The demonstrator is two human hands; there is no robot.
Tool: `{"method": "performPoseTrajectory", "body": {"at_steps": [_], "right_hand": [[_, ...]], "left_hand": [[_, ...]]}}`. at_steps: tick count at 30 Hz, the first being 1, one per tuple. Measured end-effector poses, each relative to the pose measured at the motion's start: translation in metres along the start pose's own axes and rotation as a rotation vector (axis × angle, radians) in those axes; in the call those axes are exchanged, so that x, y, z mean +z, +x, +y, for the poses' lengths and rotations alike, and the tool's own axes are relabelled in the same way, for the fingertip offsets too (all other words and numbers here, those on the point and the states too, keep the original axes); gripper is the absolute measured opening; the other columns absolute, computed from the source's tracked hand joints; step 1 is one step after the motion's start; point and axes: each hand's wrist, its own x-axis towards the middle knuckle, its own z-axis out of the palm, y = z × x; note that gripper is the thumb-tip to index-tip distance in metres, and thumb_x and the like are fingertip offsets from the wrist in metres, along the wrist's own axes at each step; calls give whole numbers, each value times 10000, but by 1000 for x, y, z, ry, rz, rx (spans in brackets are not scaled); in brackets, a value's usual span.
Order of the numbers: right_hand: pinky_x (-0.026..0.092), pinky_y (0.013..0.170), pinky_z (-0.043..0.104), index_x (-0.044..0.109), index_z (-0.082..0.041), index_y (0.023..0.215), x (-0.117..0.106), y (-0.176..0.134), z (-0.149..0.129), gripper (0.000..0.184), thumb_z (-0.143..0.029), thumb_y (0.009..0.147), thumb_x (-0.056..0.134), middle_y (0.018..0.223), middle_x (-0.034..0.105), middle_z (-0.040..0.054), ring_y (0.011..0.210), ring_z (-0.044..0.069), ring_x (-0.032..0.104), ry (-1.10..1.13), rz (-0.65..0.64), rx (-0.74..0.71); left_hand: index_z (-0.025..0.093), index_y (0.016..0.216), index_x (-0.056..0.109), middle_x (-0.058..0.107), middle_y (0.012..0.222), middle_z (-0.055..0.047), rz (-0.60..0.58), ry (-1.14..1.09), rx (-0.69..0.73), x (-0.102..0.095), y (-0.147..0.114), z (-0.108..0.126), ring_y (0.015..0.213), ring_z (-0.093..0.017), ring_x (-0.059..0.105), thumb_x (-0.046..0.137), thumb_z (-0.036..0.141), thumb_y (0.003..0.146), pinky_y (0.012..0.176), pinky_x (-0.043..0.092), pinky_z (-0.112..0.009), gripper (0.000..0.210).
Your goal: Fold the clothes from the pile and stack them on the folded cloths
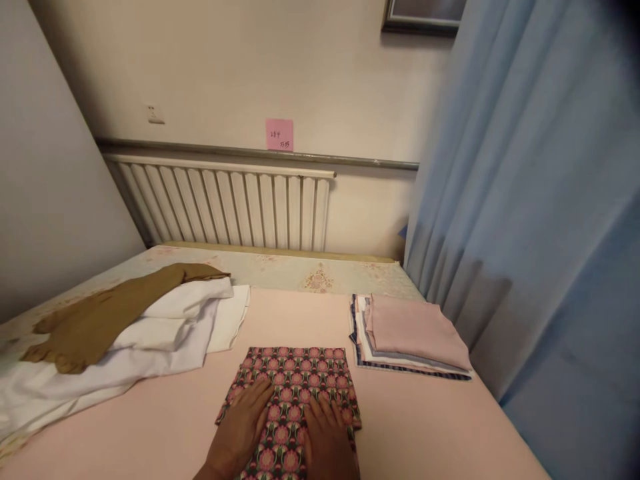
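A garment with a pink floral pattern on dark cloth (295, 365) lies flat on the pink bed sheet (165, 427) in front of me. It looks like a shirt, with short sleeve-like parts at its sides; its near end runs out of the picture. My left hand (245, 413) rests flat on its left part, fingers stretched out. On its right part lies my right hand (325, 427), palm down with the fingers extended. Neither hand grips the cloth.
To the left lie loose white clothes (173, 353) with a brown garment (115, 310) on top. At the right is a stack of folded clothes (410, 333), pink uppermost. A radiator (235, 207) stands behind the bed, and a blue curtain (500, 200) hangs along the right.
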Motion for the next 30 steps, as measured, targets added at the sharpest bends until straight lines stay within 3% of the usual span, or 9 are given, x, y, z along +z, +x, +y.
{"method": "performPoseTrajectory", "body": {"at_steps": [8,20,30], "right_hand": [[348,1103,466,583,-309,1295,-6,2,-2,394,-302,904,543,1407,542,-15,1309,272,477,-35,-66,-3],[370,1093,442,590,-259,1269,-17,3,-8,366,-225,912,517,1362,585,16,1283,245,504,-126,31,-93],[364,1110,412,610,-234,1262,-23,4,-13,384,-187,894,510,1337,604,27,1287,226,502,-127,-18,-71]], "left_hand": [[313,1384,498,561,1407,-24,-6,-4,-2,2,-2,1,1293,-204,522,453,330,950,1087,445,-430,437],[293,1334,552,583,1383,-32,-8,-22,-16,-1,0,4,1272,-216,539,431,311,950,1066,459,-455,403],[274,1303,582,605,1357,-43,18,-49,-22,-1,0,4,1257,-218,552,425,302,951,1055,467,-456,386]]}}
